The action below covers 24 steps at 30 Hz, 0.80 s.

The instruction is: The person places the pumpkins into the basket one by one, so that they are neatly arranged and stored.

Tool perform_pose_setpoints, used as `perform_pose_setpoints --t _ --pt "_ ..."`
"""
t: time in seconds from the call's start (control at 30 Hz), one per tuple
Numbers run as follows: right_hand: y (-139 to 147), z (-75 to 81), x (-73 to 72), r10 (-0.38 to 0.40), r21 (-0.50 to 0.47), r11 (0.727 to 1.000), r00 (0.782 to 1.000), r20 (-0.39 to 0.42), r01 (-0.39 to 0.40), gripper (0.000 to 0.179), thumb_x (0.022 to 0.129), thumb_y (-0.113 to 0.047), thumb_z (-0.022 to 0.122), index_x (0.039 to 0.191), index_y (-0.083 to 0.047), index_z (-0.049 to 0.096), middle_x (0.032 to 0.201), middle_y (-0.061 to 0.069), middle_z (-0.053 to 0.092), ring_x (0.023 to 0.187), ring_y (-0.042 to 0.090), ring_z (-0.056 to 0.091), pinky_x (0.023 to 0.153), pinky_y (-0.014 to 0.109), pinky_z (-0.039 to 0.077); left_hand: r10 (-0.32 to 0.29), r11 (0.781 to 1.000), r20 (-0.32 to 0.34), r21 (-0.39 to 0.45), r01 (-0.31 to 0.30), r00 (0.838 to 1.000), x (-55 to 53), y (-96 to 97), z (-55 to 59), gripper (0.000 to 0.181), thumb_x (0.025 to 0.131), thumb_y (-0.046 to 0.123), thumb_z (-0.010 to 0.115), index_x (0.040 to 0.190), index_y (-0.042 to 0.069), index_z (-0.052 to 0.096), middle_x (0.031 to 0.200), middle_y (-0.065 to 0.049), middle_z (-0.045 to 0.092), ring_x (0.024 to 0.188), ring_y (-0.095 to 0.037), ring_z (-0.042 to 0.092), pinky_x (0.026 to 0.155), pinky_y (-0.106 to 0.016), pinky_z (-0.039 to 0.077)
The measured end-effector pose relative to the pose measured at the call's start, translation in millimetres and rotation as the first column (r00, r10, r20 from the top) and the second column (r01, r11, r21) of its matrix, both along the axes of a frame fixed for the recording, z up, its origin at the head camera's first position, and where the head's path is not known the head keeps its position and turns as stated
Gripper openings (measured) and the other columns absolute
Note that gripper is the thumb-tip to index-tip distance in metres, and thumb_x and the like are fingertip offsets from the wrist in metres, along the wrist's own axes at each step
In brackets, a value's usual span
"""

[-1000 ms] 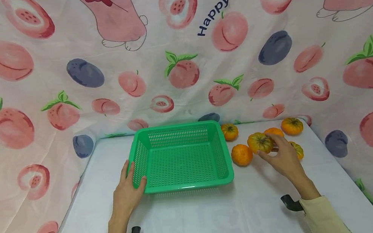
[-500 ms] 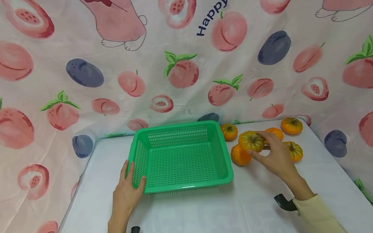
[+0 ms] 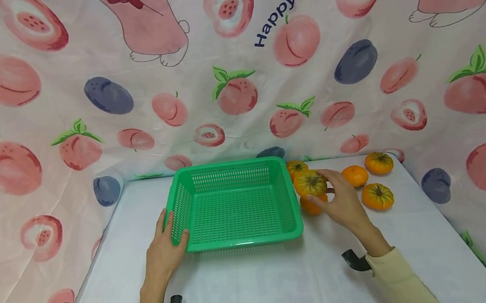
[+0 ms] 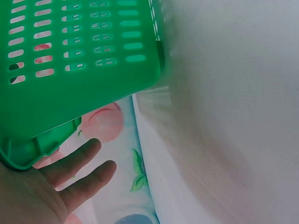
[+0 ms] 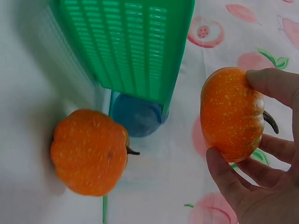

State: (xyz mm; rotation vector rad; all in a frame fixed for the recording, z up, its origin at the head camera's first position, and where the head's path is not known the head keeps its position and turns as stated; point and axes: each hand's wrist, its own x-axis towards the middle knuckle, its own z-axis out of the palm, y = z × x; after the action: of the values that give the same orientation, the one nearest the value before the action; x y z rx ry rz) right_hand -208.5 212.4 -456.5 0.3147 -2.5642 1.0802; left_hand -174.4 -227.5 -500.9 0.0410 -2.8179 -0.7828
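My right hand (image 3: 342, 203) holds a small orange-and-green pumpkin (image 3: 310, 184) above the table, just right of the green plastic basket (image 3: 244, 243). In the right wrist view, thumb and fingers grip this pumpkin (image 5: 231, 114) by its sides, stem toward the palm. Partly hidden behind it in the head view are an orange pumpkin (image 3: 313, 207) and another pumpkin (image 3: 296, 167) near the basket's back right corner. At the basket's left rim rests my left hand (image 3: 164, 253), its thumb over the edge. Two straight, spread fingers (image 4: 91, 184) show in the left wrist view.
Further right on the white table (image 3: 257, 288) lie an orange pumpkin (image 3: 354, 176), a striped pumpkin (image 3: 377, 196) and another pumpkin (image 3: 379, 163) at the back. A fruit-printed cloth (image 3: 200, 87) hangs behind the table. Inside the basket, only its slotted floor shows.
My right hand has carried the held pumpkin leftward toward the basket, uncovering the pumpkins on the right. The left hand and the basket have stayed in place.
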Motion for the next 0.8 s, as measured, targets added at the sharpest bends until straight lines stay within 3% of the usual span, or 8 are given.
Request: perform_pose_setpoints --t 0.43,0.8 --pt "-24.7 18.6 -9.2 0.087 -0.003 0.996 0.996 -0.010 -0.087 0.068 0.085 -0.030 0.078 0.143 -0.011 0.048 0.142 0.011 0.051 0.119 0.026 0.055 0.088 0.045 0.056 0.002 1.000 0.007 -0.009 -0.002 1.000 -0.6 -0.4 -0.1 0.071 0.096 0.039 0.054 0.154 0.006 0.030 0.163 -0.013 0.021 0.109 -0.047 0.064 0.071 -0.053 0.055" --pt "-48.1 34.1 -18.2 0.158 -0.001 0.987 0.985 -0.075 -0.159 0.065 0.083 -0.027 0.080 0.139 -0.011 0.052 0.136 0.009 0.055 0.108 0.024 0.058 0.083 0.041 0.057 0.002 1.000 0.010 -0.010 -0.002 1.000 -0.7 -0.8 -1.0 0.071 0.096 0.039 0.055 0.155 0.007 0.030 0.164 -0.012 0.020 0.104 -0.045 0.066 0.067 -0.050 0.055"
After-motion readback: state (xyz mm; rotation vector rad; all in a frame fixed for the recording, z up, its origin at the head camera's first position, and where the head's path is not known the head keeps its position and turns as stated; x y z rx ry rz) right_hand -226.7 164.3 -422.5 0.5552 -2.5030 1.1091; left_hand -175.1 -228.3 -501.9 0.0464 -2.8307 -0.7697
